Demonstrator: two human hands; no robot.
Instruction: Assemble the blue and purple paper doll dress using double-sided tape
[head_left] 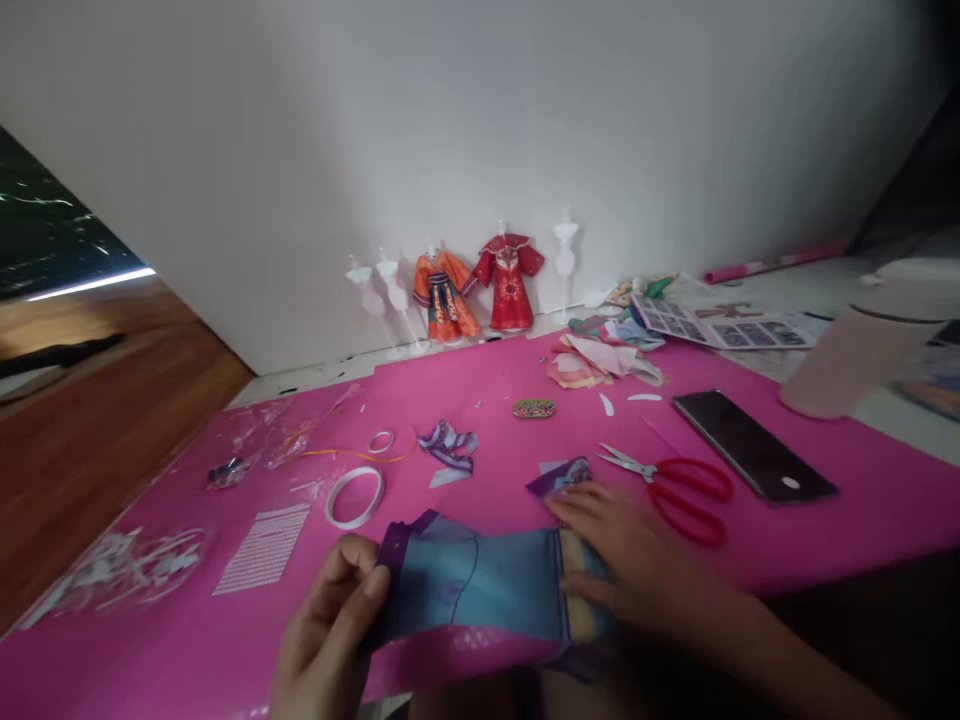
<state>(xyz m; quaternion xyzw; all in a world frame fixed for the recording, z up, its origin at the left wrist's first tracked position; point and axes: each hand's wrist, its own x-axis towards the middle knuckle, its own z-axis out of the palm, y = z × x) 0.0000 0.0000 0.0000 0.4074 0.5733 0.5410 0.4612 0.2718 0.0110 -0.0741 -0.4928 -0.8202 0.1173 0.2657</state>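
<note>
- Cloth, blue, purple-edged (499,585): stretched between both hands at the desk's (442,385) near edge.
- Left hand (337,610): fingers pinched on its purple end.
- Right hand (611,545): at other end, fingers parted; grip, cannot tell.
- Clear bag (142,592): white pieces (112,548) inside.
- Tumbler (859,350): lidded, contents hidden.

1. The teal cloth (502,580), purple-trimmed at its left end, pale-banded near its right, spans sideways at the surface's (450,375) near edge.
2. A small purple patterned piece (561,478) lies just beyond.
</note>
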